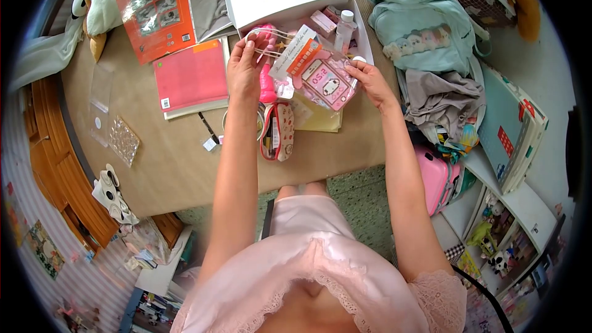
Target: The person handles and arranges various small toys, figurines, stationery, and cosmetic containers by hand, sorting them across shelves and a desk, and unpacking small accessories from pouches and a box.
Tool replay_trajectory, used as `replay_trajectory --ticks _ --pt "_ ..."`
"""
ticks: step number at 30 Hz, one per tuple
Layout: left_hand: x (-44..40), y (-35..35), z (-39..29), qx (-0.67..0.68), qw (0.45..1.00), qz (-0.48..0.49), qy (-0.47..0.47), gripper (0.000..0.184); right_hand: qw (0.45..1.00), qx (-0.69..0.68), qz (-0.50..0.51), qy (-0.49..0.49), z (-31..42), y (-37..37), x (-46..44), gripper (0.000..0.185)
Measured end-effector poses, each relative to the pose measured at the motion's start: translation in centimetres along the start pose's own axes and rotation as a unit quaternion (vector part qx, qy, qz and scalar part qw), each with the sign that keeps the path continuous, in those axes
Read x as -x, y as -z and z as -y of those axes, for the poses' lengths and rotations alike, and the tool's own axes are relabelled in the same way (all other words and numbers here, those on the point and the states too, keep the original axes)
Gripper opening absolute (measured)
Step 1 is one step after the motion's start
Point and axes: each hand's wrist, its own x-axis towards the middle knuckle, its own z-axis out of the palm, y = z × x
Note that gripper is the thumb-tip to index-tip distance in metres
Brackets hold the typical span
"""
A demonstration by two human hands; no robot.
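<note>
My right hand pinches the edge of a pink, flat item in clear plastic packaging, printed with a white cartoon character and digits. A white header card with an orange strip lies against its upper left. My left hand is closed on a thin white cord, which runs in loops toward the card; whether it joins the package I cannot tell. Under and behind them stands an open white box with a clear bottle, small pink boxes and bright pink items.
On the brown table are a red-patterned pouch, a pink folder, an orange booklet, a black pen and clear plastic packets. A mint backpack and grey cloth crowd the right side.
</note>
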Motion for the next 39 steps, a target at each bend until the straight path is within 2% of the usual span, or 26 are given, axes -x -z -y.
replay_trajectory --ticks 7,9,10,12,14,17,18,19,20,22,23,24,26,27,29,30,32,33,35,36,38,39 --pt "0.1 2.1 0.6 -0.019 0.999 -0.002 0.032 0.020 1.000 -0.012 -0.011 0.009 -0.8 0.9 -0.7 0.018" --pt "0.4 1.9 0.7 -0.101 0.994 0.011 0.039 0.025 1.000 -0.019 -0.006 0.006 -0.8 0.7 -0.6 0.019" --pt "0.7 1.8 0.8 -0.101 0.994 0.012 0.039 0.025 1.000 -0.025 0.000 0.003 -0.8 0.6 -0.5 0.019" --pt "1.3 1.4 1.0 -0.195 0.972 0.075 0.104 0.027 0.999 -0.046 0.002 0.007 -1.0 0.2 -0.5 0.019" --pt "1.9 1.2 1.2 -0.216 0.964 0.082 0.132 0.028 0.998 -0.066 0.004 0.011 -0.9 -0.3 -0.4 0.019" --pt "2.0 2.0 2.0 -0.181 0.979 0.042 0.083 0.027 0.996 -0.091 -0.017 -0.002 -0.7 -0.3 -0.4 0.019" --pt "1.9 2.6 2.2 -0.181 0.979 0.043 0.085 0.027 0.995 -0.057 -0.073 0.041 -1.4 0.7 -1.1 0.019" --pt "1.8 3.2 2.3 -0.170 0.983 -0.005 0.062 0.025 0.988 -0.021 -0.128 0.084 -2.1 1.7 -1.8 0.019" --pt "1.7 3.7 2.2 -0.159 0.985 -0.053 0.039 0.023 0.988 -0.021 -0.129 0.084 -3.1 3.1 -2.6 0.019" --pt "1.4 4.6 1.8 -0.156 0.984 -0.078 0.027 0.021 0.941 0.171 -0.233 0.175 -4.7 5.7 -3.8 0.018" --pt "1.2 5.6 2.0 -0.143 0.986 -0.086 0.004 0.021 0.917 0.244 -0.251 0.191 -4.5 5.7 -3.5 0.017" --pt "1.1 6.0 1.9 -0.130 0.987 -0.094 -0.018 0.022 0.917 0.243 -0.251 0.191 -3.7 5.3 -3.1 0.017" --pt "1.1 6.6 1.6 -0.133 0.986 -0.094 -0.028 0.020 0.845 0.420 -0.266 0.199 -2.9 4.6 -2.3 0.014" --pt "1.2 6.8 1.4 -0.129 0.985 -0.108 -0.036 0.019 0.845 0.420 -0.266 0.198 -3.0 4.3 -2.5 0.014" --pt "1.2 6.7 1.2 -0.120 0.982 -0.137 -0.053 0.017 0.764 0.535 -0.274 0.234 -2.9 3.3 -2.8 0.011" --pt "1.2 6.6 1.1 -0.120 0.982 -0.137 -0.053 0.017 0.764 0.534 -0.274 0.234 -2.8 2.7 -3.1 0.011" --pt "1.5 6.4 0.9 -0.105 0.977 -0.174 -0.063 0.016 0.624 0.682 -0.269 0.272 -2.5 1.9 -3.6 0.009" --pt "1.6 6.4 0.8 -0.105 0.976 -0.176 -0.071 0.016 0.624 0.681 -0.268 0.273 -2.6 2.0 -4.1 0.009" --pt "1.8 6.4 0.6 -0.098 0.976 -0.172 -0.086 0.016 0.561 0.755 -0.230 0.251 -2.8 2.4 -5.8 0.011" --pt "2.0 6.4 0.4 -0.091 0.977 -0.167 -0.100 0.016 0.563 0.753 -0.230 0.251 -3.0 2.6 -6.5 0.011" --pt "2.3 6.2 0.1 -0.102 0.974 -0.176 -0.103 0.016 0.500 0.824 -0.168 0.205 -2.9 2.8 -7.7 0.008" --pt "2.4 6.2 -0.1 -0.111 0.971 -0.184 -0.104 0.016 0.501 0.824 -0.168 0.206 -2.7 2.6 -8.1 0.008"
